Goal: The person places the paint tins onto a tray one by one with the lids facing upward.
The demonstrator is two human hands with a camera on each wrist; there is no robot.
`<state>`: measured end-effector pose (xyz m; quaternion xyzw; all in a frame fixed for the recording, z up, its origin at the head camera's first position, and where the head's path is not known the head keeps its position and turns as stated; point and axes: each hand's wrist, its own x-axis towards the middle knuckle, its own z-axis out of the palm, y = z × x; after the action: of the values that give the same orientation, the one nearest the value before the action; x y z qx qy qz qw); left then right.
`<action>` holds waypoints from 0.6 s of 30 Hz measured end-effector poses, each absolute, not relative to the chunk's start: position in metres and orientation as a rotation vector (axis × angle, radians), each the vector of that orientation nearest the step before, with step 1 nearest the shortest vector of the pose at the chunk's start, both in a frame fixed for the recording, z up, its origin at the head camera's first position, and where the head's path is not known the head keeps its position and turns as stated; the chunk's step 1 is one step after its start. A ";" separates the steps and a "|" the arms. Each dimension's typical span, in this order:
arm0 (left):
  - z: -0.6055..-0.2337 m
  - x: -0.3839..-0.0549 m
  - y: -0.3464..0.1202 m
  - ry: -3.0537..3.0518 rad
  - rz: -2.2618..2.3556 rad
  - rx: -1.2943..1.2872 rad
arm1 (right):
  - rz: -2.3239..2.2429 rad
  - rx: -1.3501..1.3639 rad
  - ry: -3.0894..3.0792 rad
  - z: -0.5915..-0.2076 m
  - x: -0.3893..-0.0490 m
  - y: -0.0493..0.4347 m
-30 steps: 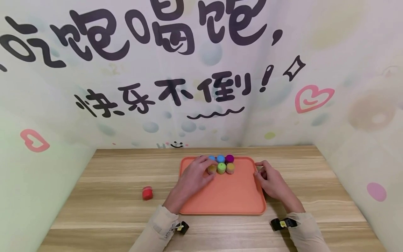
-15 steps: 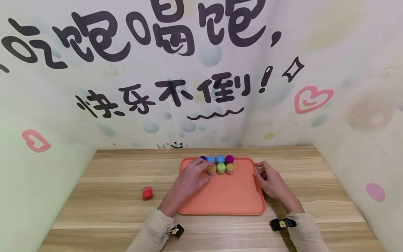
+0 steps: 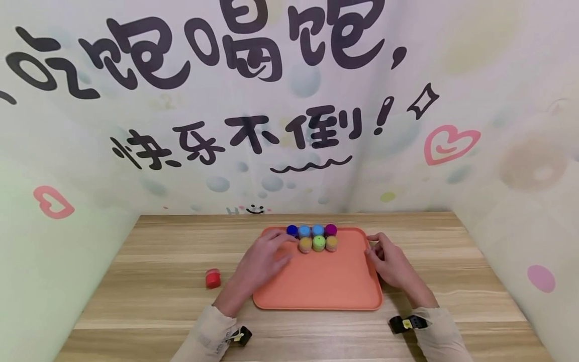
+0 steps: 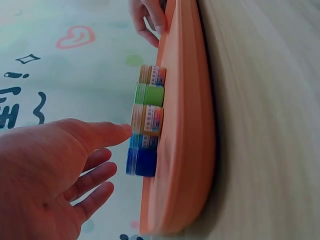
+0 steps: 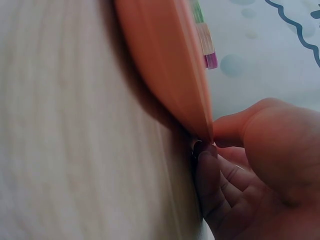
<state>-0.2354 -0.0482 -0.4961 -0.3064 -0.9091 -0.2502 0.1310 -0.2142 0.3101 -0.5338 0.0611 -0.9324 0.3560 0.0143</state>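
Observation:
Small lidded paint pots stand in two rows at the back of an orange tray (image 3: 316,291). The back row has a dark blue pot (image 3: 292,231), two light blue ones and a purple pot (image 3: 331,230). In front are a green pot (image 3: 318,243) between two tan pots, one of them the left tan pot (image 3: 305,245). My left hand (image 3: 260,261) hovers over the tray's left side, fingers spread and holding nothing, fingertips close to the left tan pot. My right hand (image 3: 392,261) pinches the tray's right rim, thumb above and fingers below in the right wrist view.
A red pot (image 3: 212,278) stands on the wooden table (image 3: 158,251), left of the tray. A printed wall sheet (image 3: 393,151) rises behind the table's far edge, with more walls on both sides.
My left hand has let go of the left tan pot and drawn back left, uncovering the dark blue pot. The right hand stays on the rim.

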 end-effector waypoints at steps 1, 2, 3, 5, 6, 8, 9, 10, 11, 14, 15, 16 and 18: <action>-0.496 -0.235 -0.050 -2.638 -0.719 -0.888 | 1.107 0.190 -2.901 -0.534 -0.214 0.310; -0.495 -0.235 -0.052 -2.635 -0.716 -0.886 | 1.107 0.188 -2.901 -0.534 -0.214 0.310; -0.495 -0.235 -0.053 -2.627 -0.719 -0.886 | 1.106 0.189 -2.900 -0.534 -0.214 0.310; -0.495 -0.234 -0.057 -2.618 -0.720 -0.888 | 1.105 0.188 -2.902 -0.533 -0.213 0.310; -0.496 -0.234 -0.058 -2.613 -0.723 -0.893 | 1.109 0.186 -2.901 -0.533 -0.213 0.310; -0.496 -0.233 -0.061 -2.602 -0.728 -0.899 | 1.111 0.185 -2.903 -0.533 -0.213 0.310; -0.497 -0.233 -0.063 -2.597 -0.735 -0.903 | 1.112 0.185 -2.904 -0.533 -0.213 0.310; -0.497 -0.232 -0.065 -2.596 -0.727 -0.901 | 1.114 0.186 -2.905 -0.533 -0.213 0.310; -0.497 -0.231 -0.067 -2.599 -0.721 -0.897 | 1.118 0.186 -2.904 -0.533 -0.213 0.310; -0.497 -0.228 -0.073 -2.613 -0.715 -0.868 | 1.128 0.188 -2.904 -0.534 -0.214 0.310; -0.497 -0.227 -0.076 -2.621 -0.716 -0.854 | 1.128 0.188 -2.904 -0.534 -0.214 0.310; -0.497 -0.226 -0.078 -2.630 -0.716 -0.836 | 1.131 0.187 -2.905 -0.534 -0.214 0.310; -0.496 -0.224 -0.083 -2.639 -0.735 -0.811 | 1.129 0.183 -2.907 -0.533 -0.214 0.311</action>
<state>-0.2238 -0.0825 -0.4964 -0.2812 -0.9143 -0.2546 0.1420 -0.2136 0.3109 -0.5334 0.0585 -0.9306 0.3613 0.0089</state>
